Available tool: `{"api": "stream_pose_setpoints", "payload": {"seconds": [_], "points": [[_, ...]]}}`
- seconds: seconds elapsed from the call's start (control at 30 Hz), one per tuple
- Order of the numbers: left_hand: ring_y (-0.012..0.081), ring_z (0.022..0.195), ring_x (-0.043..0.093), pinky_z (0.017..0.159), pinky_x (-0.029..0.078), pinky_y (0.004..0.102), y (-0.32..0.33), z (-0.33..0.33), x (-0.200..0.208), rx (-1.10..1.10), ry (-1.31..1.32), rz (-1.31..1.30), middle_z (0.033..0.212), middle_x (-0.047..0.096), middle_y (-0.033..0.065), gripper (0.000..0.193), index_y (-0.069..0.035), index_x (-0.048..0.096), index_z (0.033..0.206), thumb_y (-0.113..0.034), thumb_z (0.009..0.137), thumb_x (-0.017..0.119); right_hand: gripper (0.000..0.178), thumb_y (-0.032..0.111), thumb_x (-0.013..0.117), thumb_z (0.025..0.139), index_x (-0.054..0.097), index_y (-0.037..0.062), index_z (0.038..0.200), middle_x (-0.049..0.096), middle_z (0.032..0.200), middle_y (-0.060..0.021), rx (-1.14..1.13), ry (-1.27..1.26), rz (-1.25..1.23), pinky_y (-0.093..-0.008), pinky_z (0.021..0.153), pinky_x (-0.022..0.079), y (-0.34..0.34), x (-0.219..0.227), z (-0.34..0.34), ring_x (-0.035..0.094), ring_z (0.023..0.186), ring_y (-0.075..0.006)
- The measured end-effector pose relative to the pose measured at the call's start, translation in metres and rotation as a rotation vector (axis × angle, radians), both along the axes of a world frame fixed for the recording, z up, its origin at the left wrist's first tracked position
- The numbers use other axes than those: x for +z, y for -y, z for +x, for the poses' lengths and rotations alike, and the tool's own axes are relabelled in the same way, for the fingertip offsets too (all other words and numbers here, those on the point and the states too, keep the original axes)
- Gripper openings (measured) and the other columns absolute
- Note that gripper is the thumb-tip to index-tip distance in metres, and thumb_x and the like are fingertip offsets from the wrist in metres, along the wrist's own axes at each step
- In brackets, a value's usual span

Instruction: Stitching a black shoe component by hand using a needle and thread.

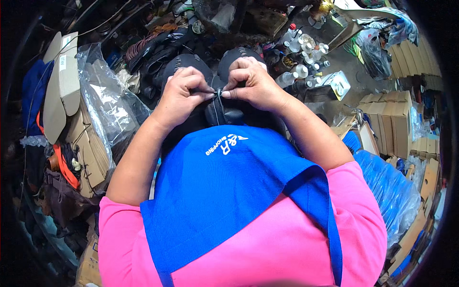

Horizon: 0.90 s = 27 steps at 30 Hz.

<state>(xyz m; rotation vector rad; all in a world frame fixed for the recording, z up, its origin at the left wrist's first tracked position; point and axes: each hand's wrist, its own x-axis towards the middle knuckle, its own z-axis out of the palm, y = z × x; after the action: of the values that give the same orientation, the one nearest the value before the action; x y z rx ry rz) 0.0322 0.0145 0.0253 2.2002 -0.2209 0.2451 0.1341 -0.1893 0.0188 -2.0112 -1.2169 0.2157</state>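
One thin, dark, cord-like strip [219, 99]: left hand [182, 92] and right hand [254, 83] pinch it with narrowed fingertips, near one glossy black piece [233, 116].

Bright centre, white glare on clear plastic sheet [109, 103], blackened fisheye rim, bowed edges

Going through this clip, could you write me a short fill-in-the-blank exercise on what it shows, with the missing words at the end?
1. Of the left hand and the right hand, ____ pinch at the thin dark strip.
2. The person's apron is ____ in colour.
3. The shirt under it is ____.
4. The cluster of bottles is nearer to the ____ hand than to the other.

Missing words: both; blue; pink; right.
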Motion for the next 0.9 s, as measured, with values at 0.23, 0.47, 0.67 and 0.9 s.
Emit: {"api": "stream_pose_setpoints", "payload": {"seconds": [0.23, 0.47, 0.67, 0.9], "points": [[0.0191, 0.082, 0.056, 0.076, 0.042, 0.0304, -0.011, -0.011, 0.012, 0.027, -0.18, -0.061, 0.081, 0.056, 0.0078, 0.009, -0.002, 0.058, 0.078, 0.002, 0.074, 0.065, 0.017, 0.01, 0.074, 0.076, 0.058, 0.0028, 0.075, 0.054, 0.077, -0.0038, 0.006, -0.409, -0.024, -0.0291, 0.076, 0.042, 0.02, 0.009, 0.014, 0.053, 0.08, -0.0158], [0.029, 0.087, 0.06, 0.082, 0.038, 0.0411, 0.013, -0.004, 0.044, -0.163, -0.143, 0.669, 0.083, 0.061, 0.0117, 0.011, -0.008, 0.053, 0.095, -0.008, 0.084, 0.053, 0.017, 0.013, 0.052, 0.083, 0.062, 0.0111, 0.096, 0.068, 0.086, -0.0114, 0.216, 0.329, -0.56, -0.0483, 0.089, 0.04, -0.008, 0.048, -0.003, 0.063, 0.088, -0.03], [0.0287, 0.084, 0.059, 0.08, 0.039, 0.04, -0.003, -0.009, 0.036, -0.264, -0.15, 0.594, 0.078, 0.059, 0.0095, 0.009, -0.008, 0.05, 0.087, -0.003, 0.079, 0.05, 0.021, 0.011, 0.053, 0.08, 0.06, 0.0154, 0.099, 0.066, 0.082, -0.009, 0.337, 0.321, -0.548, -0.0464, 0.09, 0.04, -0.004, 0.038, 0.004, 0.062, 0.092, -0.0289], [0.0295, 0.082, 0.057, 0.077, 0.039, 0.0381, -0.026, -0.031, 0.035, -0.186, -0.17, 0.501, 0.076, 0.057, 0.0103, 0.012, -0.007, 0.05, 0.087, 0.001, 0.079, 0.052, 0.011, 0.009, 0.056, 0.079, 0.058, 0.0149, 0.088, 0.062, 0.076, -0.007, 0.236, 0.287, -0.622, -0.0378, 0.084, 0.039, 0.036, 0.035, 0.015, 0.06, 0.089, -0.0256]]}}
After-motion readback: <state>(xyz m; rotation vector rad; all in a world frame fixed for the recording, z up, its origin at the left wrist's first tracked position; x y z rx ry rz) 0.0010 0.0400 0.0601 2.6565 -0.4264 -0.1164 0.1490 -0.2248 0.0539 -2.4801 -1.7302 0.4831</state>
